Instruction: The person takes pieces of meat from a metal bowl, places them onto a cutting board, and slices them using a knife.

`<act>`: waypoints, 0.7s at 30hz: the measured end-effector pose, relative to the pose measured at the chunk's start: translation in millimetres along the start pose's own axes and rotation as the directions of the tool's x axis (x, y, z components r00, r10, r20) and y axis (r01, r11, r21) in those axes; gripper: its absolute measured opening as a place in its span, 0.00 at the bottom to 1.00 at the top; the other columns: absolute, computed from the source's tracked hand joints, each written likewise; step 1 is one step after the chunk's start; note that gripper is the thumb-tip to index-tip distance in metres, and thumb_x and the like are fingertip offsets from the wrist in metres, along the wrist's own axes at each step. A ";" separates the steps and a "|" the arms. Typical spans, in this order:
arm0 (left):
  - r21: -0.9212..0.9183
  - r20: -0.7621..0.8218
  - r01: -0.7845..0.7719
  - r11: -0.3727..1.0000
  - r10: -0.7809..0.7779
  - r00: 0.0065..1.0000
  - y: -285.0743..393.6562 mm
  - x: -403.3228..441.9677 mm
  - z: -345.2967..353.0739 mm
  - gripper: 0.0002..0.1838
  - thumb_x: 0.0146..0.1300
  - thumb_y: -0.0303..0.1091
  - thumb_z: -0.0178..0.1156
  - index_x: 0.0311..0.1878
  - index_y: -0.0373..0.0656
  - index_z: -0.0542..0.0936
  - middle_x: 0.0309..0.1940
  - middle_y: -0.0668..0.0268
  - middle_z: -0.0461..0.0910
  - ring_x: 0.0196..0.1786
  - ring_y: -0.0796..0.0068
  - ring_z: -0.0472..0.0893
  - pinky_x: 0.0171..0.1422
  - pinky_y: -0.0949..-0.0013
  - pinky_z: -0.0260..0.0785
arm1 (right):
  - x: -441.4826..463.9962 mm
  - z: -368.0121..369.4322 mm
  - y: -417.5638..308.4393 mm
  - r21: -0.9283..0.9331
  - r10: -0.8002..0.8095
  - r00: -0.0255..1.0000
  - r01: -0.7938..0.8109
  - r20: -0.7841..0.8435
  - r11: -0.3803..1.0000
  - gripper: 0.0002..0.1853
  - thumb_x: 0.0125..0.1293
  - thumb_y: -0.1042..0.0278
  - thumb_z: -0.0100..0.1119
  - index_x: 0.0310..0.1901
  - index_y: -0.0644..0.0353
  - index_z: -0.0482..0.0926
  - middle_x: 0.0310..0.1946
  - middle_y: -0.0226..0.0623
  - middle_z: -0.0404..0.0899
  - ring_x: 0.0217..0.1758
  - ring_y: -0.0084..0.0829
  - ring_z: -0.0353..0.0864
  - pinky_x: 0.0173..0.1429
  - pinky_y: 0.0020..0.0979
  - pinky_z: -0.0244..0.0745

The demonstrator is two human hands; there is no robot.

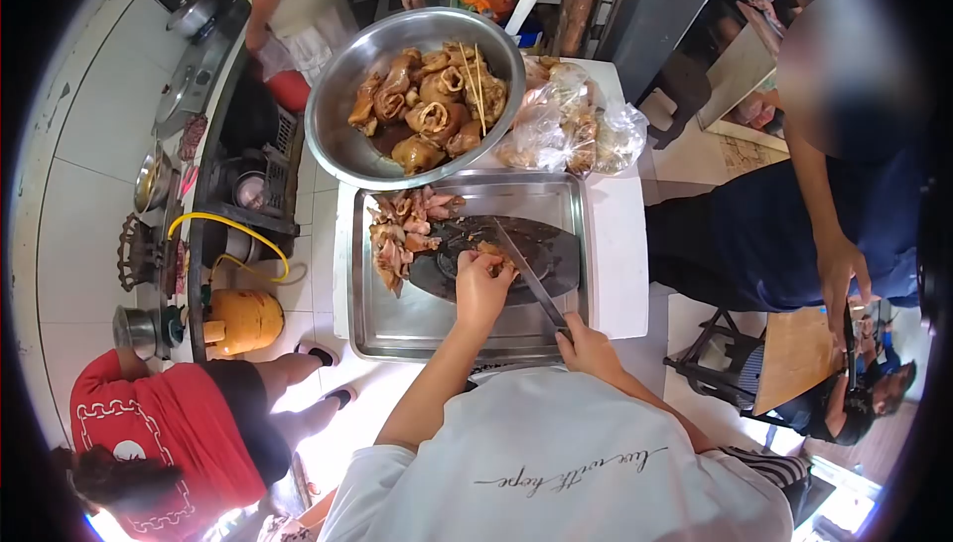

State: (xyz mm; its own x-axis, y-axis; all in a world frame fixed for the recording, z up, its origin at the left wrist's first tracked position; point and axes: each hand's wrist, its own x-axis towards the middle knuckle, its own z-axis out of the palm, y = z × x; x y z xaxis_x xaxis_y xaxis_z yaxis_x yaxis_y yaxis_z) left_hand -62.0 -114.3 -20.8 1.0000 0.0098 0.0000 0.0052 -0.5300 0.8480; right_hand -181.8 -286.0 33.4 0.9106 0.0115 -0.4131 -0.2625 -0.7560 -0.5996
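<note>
Meat piece (487,247): on dark board (554,249) within metal tray (397,326); partly covered, outline unclear. Left hand (481,282): curled, pinching it. Right hand (588,345): four o'clock, closed round knife (530,278). Chopped meat (399,239): ten o'clock. Hazard: greasy meat could slip, sending knife against left hand.

1 camera, worn on the person's head, looks forward and steeply down past the white shirt (556,433), near enough that the left hand (483,286), right hand (586,345) and metal tray (397,329) sit mid-view; its wide, round-edged field bends out to a person in red (189,433) and a person in navy (864,214)
</note>
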 end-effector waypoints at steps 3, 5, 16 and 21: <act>-0.004 -0.019 0.006 1.000 -0.006 1.000 9.8 -1.3 -3.1 0.12 0.50 0.29 0.68 0.35 0.31 0.82 0.38 0.57 0.74 0.34 0.64 0.77 0.38 0.67 0.71 | 0.9 2.7 0.2 -0.080 0.003 1.000 -0.002 0.010 0.997 0.14 0.66 0.61 0.53 0.46 0.59 0.64 0.24 0.53 0.78 0.30 0.57 0.79 0.36 0.54 0.71; 0.003 0.039 0.068 0.998 -0.068 0.997 13.6 -1.0 -4.5 0.12 0.51 0.30 0.66 0.36 0.31 0.82 0.40 0.50 0.74 0.39 0.52 0.79 0.46 0.61 0.72 | 1.6 3.4 -4.2 -0.084 0.029 0.999 -0.025 0.040 0.996 0.14 0.66 0.62 0.52 0.46 0.59 0.63 0.24 0.54 0.78 0.29 0.58 0.79 0.36 0.55 0.71; -0.022 0.031 0.124 0.992 -0.123 0.992 13.1 0.1 -0.2 0.10 0.53 0.28 0.64 0.36 0.31 0.81 0.41 0.51 0.74 0.40 0.53 0.78 0.47 0.60 0.72 | 71.5 25.5 -40.7 -0.046 -0.014 0.999 0.013 -0.030 0.999 0.10 0.68 0.67 0.48 0.43 0.62 0.62 0.25 0.56 0.78 0.31 0.59 0.79 0.35 0.55 0.72; -0.008 -0.004 0.124 0.992 -0.124 0.992 13.2 -1.9 1.0 0.10 0.53 0.27 0.65 0.38 0.33 0.82 0.40 0.54 0.75 0.35 0.59 0.79 0.42 0.65 0.72 | 34.6 1.3 -40.7 -0.100 0.029 0.995 -0.020 0.094 0.995 0.10 0.68 0.67 0.47 0.44 0.63 0.62 0.25 0.56 0.78 0.30 0.59 0.79 0.35 0.54 0.72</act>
State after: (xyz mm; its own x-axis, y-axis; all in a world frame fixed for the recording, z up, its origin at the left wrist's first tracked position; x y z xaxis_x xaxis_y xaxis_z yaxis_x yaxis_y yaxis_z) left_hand -63.8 -122.1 -10.2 0.9915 0.0790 -0.1031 0.1292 -0.5177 0.8457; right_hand -140.0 -253.9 42.7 0.8684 0.0509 -0.4933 -0.2471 -0.8180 -0.5194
